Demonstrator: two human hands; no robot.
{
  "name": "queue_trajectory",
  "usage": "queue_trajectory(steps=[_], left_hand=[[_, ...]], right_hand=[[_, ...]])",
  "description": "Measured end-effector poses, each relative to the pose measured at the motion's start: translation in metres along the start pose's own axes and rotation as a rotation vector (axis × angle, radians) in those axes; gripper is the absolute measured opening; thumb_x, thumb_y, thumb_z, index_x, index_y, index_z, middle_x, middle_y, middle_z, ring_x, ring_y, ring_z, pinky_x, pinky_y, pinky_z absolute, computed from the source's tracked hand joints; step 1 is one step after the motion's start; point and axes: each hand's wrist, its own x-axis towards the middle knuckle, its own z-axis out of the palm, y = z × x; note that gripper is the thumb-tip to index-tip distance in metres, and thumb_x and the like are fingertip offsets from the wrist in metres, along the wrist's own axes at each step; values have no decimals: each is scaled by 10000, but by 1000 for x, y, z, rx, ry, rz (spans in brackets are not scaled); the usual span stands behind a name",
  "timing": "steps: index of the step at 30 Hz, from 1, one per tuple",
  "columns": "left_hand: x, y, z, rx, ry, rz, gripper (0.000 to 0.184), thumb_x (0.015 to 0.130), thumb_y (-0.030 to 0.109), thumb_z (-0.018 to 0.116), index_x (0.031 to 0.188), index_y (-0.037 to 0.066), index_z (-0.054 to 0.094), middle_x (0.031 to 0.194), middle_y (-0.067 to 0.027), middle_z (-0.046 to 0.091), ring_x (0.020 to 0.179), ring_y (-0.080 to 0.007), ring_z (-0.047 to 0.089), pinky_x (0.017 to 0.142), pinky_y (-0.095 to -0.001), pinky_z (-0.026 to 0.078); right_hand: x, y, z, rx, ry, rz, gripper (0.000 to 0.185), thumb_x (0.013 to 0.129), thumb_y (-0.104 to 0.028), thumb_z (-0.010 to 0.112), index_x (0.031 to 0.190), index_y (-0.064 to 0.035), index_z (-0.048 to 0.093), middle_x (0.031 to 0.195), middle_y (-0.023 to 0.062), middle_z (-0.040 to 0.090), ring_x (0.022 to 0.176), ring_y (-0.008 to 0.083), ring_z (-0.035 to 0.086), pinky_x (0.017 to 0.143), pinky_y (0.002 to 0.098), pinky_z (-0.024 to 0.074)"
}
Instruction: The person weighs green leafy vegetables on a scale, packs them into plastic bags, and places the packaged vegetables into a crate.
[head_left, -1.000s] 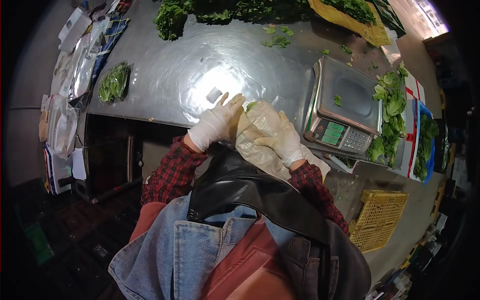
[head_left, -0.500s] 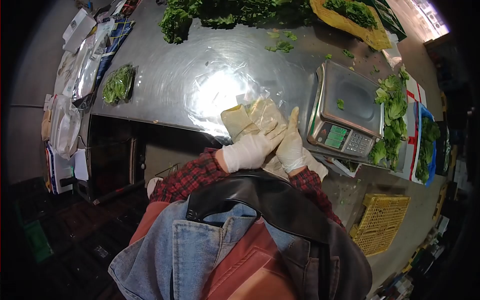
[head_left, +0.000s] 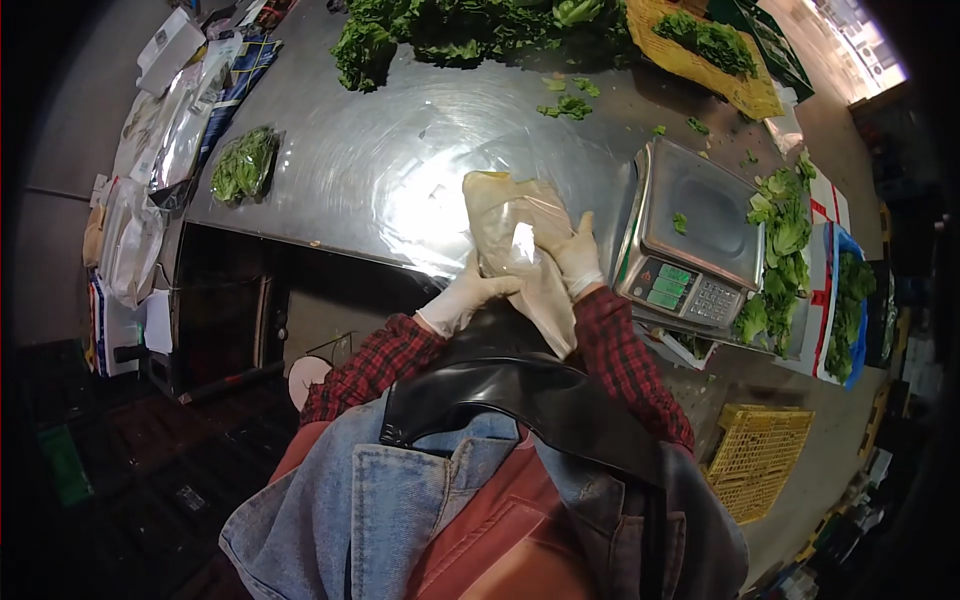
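A beige cloth (head_left: 500, 205) hangs between my hands at the table's front edge, with a shiny clear plastic bag (head_left: 521, 240) over its middle. My left hand (head_left: 465, 300), in a pale glove, grips the near left side; its thumb lies over the front and the fingers go behind. On the right side, my right hand (head_left: 577, 258) is closed round the cloth's edge, thumb pointing up and some fingertips hidden. The cloth's lower end reaches down towards my black apron (head_left: 500, 375). Right of my right hand stands a digital scale (head_left: 705, 215) with a leaf scrap on its pan.
Leafy greens (head_left: 470, 40) are heaped along the far side of the metal table (head_left: 340, 150). A bagged portion of greens (head_left: 245, 165) lies at left, near plastic bags (head_left: 135, 235). More lettuce leaves (head_left: 785, 230) hang beyond the scale. A yellow crate (head_left: 762, 455) sits on the floor.
My hands, close together over the crumpled cloth before, have moved apart to its two sides. The cloth is now spread and raised, with the clear bag facing up.
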Motion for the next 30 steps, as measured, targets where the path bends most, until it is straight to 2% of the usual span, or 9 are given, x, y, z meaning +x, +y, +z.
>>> queue_trajectory(steps=[2, 6, 8, 10, 12, 17, 23, 26, 30], left_hand=[[9, 3, -11, 83, 141, 173, 782, 900, 46, 647, 1527, 66, 182, 1207, -100, 579, 1037, -184, 606, 874, -341, 524], [14, 15, -45, -23, 166, 250, 721, 951, 53, 603, 1549, 69, 201, 1074, -85, 613, 940, -147, 621, 815, -249, 534], [-9, 78, -30, 717, 241, 324, 553, 1005, 110, 545, 1514, 55, 335, 942, -55, 659, 859, -109, 625, 762, -243, 523], [-46, 134, 11, 356, 200, 323, 443, 1017, 149, 537, 1437, 40, 446, 921, -52, 672, 818, -100, 631, 719, -237, 518], [-66, 150, 31, -3, 160, 305, 370, 1028, 189, 528, 1359, 25, 558, 899, -49, 686, 778, -91, 637, 676, -232, 513], [-66, 134, 35, 649, 209, 441, 320, 1033, 227, 517, 1213, 5, 661, 835, -49, 701, 731, -81, 654, 655, -220, 520], [-22, 90, 28, 454, 215, 274, 314, 1021, 226, 535, 1198, 3, 666, 705, -39, 669, 598, -77, 611, 572, -232, 498], [-20, 91, 26, 393, 192, 255, 325, 1009, 221, 554, 1250, 17, 633, 657, -36, 642, 556, -78, 587, 542, -239, 485], [-22, 105, 29, 645, 305, 235, 364, 993, 208, 578, 1314, 38, 585, 650, -38, 633, 570, -74, 588, 554, -234, 485]], right_hand=[[9, -27, -19, 593, -513, 269, 818, 820, -180, 777, 1445, 121, 344, 1290, 211, 601, 1130, 225, 618, 987, 315, 485], [25, -66, -56, 469, -754, 228, 503, 903, -94, 631, 1343, 100, 484, 1171, 110, 643, 1066, 138, 609, 915, 281, 494], [24, -105, -81, 615, -817, 240, 485, 909, -115, 626, 1330, 87, 496, 1144, 93, 644, 1038, 123, 605, 896, 264, 493], [14, -159, -108, 752, -882, 245, 468, 914, -135, 621, 1318, 74, 508, 1117, 77, 644, 1010, 109, 601, 876, 248, 491], [-16, -197, -129, 442, -753, 46, 497, 935, -141, 592, 1360, 80, 460, 1102, 67, 637, 956, 103, 598, 863, 245, 487], [-43, -168, -123, 141, -693, -119, 552, 941, -159, 595, 1415, 51, 406, 1160, 86, 622, 983, 128, 611, 878, 264, 491], [-92, -196, -104, -140, 59, -655, 573, 905, -231, 683, 1401, -28, 481, 1315, 160, 586, 1220, 313, 559, 1085, 399, 394], [-112, -240, -123, -965, -190, -1104, 528, 859, -305, 661, 1342, -118, 554, 1051, 61, 663, 998, 235, 611, 1176, 491, 239], [-77, -225, -97, -1331, -329, -1123, 203, 852, -226, 640, 1026, -135, 694, 1096, 79, 680, 1186, 237, 589, 1124, 563, 324]])
